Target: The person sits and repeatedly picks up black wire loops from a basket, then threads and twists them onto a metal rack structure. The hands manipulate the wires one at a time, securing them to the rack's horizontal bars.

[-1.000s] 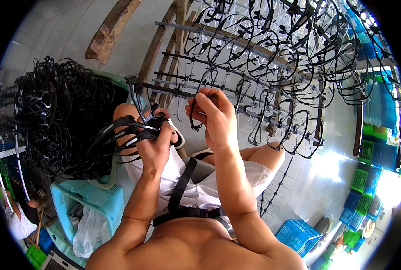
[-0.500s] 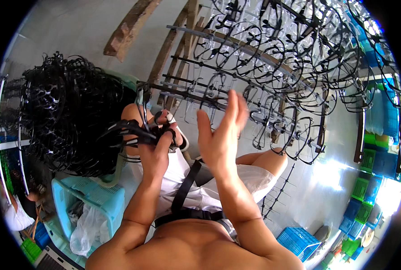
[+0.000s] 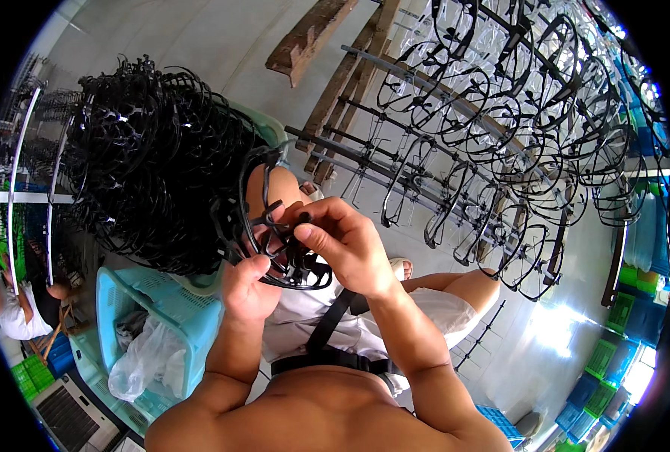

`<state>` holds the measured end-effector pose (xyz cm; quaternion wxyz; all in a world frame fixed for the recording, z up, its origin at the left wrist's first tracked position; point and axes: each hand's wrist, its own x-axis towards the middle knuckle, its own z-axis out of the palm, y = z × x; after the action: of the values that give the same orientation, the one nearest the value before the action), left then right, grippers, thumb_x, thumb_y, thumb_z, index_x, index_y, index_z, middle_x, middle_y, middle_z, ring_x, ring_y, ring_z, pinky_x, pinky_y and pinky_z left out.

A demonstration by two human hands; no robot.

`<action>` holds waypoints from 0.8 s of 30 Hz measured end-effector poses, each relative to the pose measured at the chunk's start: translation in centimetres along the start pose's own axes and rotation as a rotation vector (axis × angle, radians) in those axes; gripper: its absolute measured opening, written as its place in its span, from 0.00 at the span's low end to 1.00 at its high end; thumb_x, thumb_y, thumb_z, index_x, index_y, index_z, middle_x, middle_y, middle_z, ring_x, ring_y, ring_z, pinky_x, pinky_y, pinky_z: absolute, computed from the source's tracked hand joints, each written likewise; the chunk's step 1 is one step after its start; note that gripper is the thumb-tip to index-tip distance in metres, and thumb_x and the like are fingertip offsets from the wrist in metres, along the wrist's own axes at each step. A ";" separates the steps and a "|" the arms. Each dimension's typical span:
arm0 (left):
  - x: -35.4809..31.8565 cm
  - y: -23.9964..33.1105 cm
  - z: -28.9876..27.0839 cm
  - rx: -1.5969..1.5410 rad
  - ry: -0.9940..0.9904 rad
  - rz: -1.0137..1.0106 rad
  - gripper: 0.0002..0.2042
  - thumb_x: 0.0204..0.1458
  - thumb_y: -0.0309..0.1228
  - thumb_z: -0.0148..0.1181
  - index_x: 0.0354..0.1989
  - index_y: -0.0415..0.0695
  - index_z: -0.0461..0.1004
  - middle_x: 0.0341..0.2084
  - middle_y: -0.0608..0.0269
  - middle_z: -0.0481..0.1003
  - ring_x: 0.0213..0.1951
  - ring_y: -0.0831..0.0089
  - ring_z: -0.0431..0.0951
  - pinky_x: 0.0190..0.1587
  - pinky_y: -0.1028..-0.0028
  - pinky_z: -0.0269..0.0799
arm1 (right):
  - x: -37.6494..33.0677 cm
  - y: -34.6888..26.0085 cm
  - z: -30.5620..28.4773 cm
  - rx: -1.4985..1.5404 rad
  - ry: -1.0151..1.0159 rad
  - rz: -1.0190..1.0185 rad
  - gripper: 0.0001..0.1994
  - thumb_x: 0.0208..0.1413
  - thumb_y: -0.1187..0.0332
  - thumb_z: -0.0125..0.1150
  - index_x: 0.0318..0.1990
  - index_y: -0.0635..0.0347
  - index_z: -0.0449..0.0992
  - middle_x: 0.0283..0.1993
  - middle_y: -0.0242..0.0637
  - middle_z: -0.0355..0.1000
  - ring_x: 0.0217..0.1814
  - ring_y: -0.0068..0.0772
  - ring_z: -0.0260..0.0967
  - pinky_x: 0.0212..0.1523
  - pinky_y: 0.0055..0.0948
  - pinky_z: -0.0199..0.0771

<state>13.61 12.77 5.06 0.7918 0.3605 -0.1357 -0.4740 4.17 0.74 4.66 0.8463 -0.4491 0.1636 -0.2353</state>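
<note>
Turquoise basket point(image 3: 188, 301) holding clear plastic bag point(image 3: 148, 360); rough wooden beam point(image 3: 309, 38) near top edge; grey floor point(image 3: 222, 45); green crates point(image 3: 601, 358), blue crates point(image 3: 582, 388), far right.

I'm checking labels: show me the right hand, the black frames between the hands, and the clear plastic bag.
Right hand point(image 3: 354, 252), head view: back of the hand.
Black frames point(image 3: 301, 261), head view: dark cluster in the middle.
Plastic bag point(image 3: 147, 361), head view: crumpled side.

Smooth grey floor point(image 3: 199, 41) with white glare point(image 3: 555, 328) at right, blue and green crates point(image 3: 601, 358) alongside.
</note>
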 end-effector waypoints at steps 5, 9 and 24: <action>-1.3 0.9 1.5 0.326 0.270 0.145 0.24 0.44 0.31 0.49 0.50 0.29 0.64 0.48 0.47 0.69 0.52 0.61 0.69 0.55 0.64 0.64 | 0.5 -0.1 0.8 -0.499 0.197 0.058 0.09 0.60 0.68 0.53 0.38 0.68 0.66 0.34 0.42 0.74 0.37 0.25 0.73 0.38 0.25 0.73; -2.3 0.6 0.0 0.376 0.191 0.504 0.23 0.42 0.34 0.52 0.47 0.35 0.62 0.38 0.50 0.71 0.46 0.56 0.70 0.57 0.60 0.59 | 1.7 -0.2 0.7 0.424 0.262 0.138 0.06 0.61 0.68 0.47 0.39 0.62 0.63 0.38 0.46 0.72 0.41 0.40 0.74 0.49 0.35 0.72; 0.6 1.0 -1.7 0.361 -0.237 0.318 0.40 0.40 0.20 0.55 0.66 0.44 0.47 0.27 0.59 0.71 0.32 0.69 0.68 0.40 0.63 0.69 | 7.2 -1.5 -3.1 0.548 0.448 -0.072 0.06 0.62 0.68 0.48 0.37 0.60 0.63 0.36 0.40 0.70 0.28 0.29 0.66 0.26 0.27 0.66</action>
<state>15.53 13.33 4.48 0.7576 0.4120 -0.3649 -0.3508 8.30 -5.97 3.74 0.8698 -0.1479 0.2598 -0.3925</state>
